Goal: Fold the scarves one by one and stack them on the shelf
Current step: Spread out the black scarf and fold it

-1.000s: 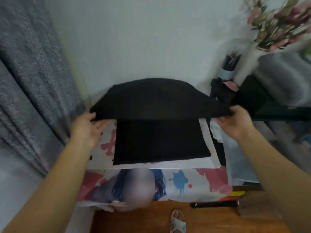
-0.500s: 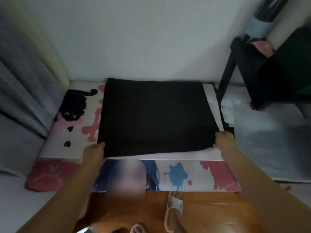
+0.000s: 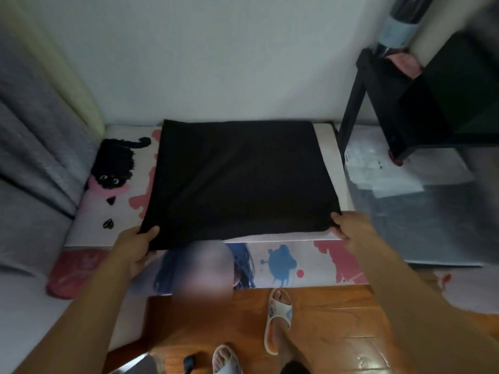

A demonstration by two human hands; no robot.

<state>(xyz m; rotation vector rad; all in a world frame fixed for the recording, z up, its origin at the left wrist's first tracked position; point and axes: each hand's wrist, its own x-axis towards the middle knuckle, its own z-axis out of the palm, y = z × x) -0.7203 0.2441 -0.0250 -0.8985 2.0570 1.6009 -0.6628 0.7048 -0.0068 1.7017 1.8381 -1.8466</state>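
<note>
The scene is being viewed from a single wide-angle camera worn on the person's head, looking forward and steeply down. A black scarf [image 3: 237,179] on a printed mat [image 3: 280,263] is being framed at close range against a white wall [image 3: 216,63], with both forearms entering from below. Straight lines are being bowed toward the frame's edges. No second view is being provided.

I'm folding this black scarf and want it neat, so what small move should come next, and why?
Probably lift the near edge and fold it away to the far edge. The black fabric scarf lies spread flat on the printed mat, and the left hand and right hand already pinch its two near corners.
</note>
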